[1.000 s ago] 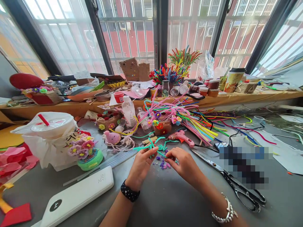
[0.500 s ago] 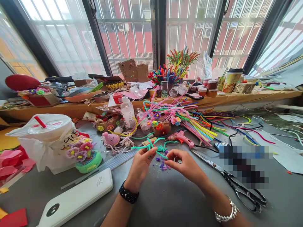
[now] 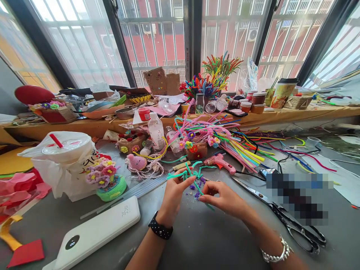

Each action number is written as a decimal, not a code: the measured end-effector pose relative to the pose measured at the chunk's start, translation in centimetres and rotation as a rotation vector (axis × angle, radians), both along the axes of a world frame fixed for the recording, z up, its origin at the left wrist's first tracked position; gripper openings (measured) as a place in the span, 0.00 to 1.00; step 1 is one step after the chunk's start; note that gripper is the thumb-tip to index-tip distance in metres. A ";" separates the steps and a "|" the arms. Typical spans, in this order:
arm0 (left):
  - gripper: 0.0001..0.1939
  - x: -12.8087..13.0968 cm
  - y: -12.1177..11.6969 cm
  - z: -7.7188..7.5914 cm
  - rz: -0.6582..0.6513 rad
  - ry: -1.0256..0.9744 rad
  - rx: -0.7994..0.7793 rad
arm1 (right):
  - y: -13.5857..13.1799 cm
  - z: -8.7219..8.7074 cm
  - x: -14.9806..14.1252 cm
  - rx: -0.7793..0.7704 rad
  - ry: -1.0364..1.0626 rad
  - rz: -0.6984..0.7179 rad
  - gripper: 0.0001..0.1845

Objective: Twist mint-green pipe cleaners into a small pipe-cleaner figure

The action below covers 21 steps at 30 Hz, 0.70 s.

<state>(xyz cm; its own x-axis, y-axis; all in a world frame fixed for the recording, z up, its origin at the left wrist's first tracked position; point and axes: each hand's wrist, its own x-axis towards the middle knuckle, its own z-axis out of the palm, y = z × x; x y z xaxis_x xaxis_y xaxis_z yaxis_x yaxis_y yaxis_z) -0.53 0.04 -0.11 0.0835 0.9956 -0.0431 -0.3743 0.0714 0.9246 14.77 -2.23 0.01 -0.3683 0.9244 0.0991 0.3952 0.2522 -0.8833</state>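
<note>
My left hand (image 3: 172, 193) pinches the crossed part of a mint-green pipe-cleaner piece (image 3: 198, 186) between thumb and forefinger, no visible gap at the tips. My right hand (image 3: 223, 198) has thumb and forefinger brought together on one strand of the same piece, leaving a rounded space behind the pinch; a short tail shows below the fingers.

Key relation: the piece lies between my hands, just above the tabletop (image 3: 194, 243). Its crossing sits at the left fingertips; the strand's long axis slants from there down and rightward to the right fingertips. The left is therefore nearer the crossing, the right nearer the strand's end. Whether the strand is taut, I cannot tell.

Outward: purple fuzz scraps (image 3: 196, 195) lie beneath and just beyond the strand. A pink glue gun (image 3: 221, 164) rests farther out, beyond my right hand. Scissors (image 3: 266, 198) lie right of that hand, blades angled toward the glue gun. A white power bank (image 3: 104, 230) lies left of my left wrist, apart from it.
</note>
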 end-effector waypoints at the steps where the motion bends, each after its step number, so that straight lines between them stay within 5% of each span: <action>1: 0.14 0.1 -0.1 0.0 -0.037 0.033 0.007 | 0.1 0.1 0.1 -0.053 0.043 0.021 0.10; 5: 0.14 0.5 -0.5 -0.1 -0.136 0.084 0.007 | 0.2 0.2 0.2 -0.125 0.187 -0.015 0.15; 16: 0.16 0.2 -0.3 0.4 -0.101 -0.028 -0.088 | 0.6 0.0 1.1 -0.198 0.497 -0.225 0.14; 21: 0.14 0.7 -0.2 -0.2 -0.125 -0.022 -0.095 | 0.5 -0.2 0.6 -0.168 0.513 -0.200 0.14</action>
